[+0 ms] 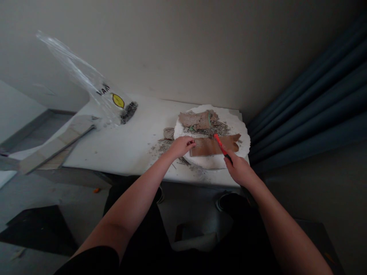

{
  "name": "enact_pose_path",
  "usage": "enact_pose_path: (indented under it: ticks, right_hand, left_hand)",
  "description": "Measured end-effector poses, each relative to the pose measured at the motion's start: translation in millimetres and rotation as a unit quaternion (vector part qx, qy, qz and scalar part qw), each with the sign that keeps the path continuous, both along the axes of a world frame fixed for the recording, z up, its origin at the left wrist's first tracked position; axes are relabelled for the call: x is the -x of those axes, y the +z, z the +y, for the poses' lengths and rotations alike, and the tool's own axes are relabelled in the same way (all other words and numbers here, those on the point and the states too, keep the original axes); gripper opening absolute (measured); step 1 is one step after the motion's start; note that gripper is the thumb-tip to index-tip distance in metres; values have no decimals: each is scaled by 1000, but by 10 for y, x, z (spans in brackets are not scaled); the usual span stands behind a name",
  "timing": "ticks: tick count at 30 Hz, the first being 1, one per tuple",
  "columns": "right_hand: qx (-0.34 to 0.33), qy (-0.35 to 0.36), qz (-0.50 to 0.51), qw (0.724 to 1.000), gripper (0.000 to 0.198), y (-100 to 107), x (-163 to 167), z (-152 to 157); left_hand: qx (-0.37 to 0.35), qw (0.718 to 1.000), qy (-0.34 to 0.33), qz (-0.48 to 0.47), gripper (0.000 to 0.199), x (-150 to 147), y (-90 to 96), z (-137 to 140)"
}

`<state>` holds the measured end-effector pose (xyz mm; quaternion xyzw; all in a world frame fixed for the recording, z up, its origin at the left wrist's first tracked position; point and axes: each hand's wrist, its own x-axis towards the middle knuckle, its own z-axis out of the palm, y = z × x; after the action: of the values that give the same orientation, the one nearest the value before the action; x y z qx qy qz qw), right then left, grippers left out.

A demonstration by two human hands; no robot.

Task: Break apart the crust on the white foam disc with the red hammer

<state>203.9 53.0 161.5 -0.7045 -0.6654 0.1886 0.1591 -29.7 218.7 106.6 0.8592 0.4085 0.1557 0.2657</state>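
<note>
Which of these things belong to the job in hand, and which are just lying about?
Seem part of the job:
red tool, in your right hand
brown piece, at your left hand
cracked piece, beyond it
white sheet, under both

Seem just lying about:
clear bag, on the table
black panel, on the floor
orange scrap, also there

Right hand gripping, left fingers curling

From my remote seat I am seeing the left arm point(129, 210) reaching diagonally forward, bare, its wrist point(169, 154) running nearly straight. The left hand point(182, 146) is pointing rightward, fingers bending toward the thumb; whether they are pinching, I cannot tell. The right arm point(283, 223) is slanting in from the lower right, bare too. The right hand point(240, 167) is clenching, fingers wrapping into a fist-like hold.
</note>
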Motion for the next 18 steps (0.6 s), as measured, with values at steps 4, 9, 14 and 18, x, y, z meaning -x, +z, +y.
enact_pose_path:
  ticks: [4,9,14,18]
  right_hand:
    - [-1,-2,-1,1000,51,-12,-4,0]
    - [4,-5,-9,1000,52,6,1,1]
    - [6,-3,-6,1000,52,17,1,2]
    - [0,0,2,1000,52,6,-2,0]
  left_hand:
    - [-9,1000,-2,7,22,2,-2,-1]
    - [-11,1000,-5,-3,21,4,-5,2]
    - [-17,1000,-9,-11,21,10,-10,-4]
    - [-15,1000,-8,-5,21,4,-14,-2]
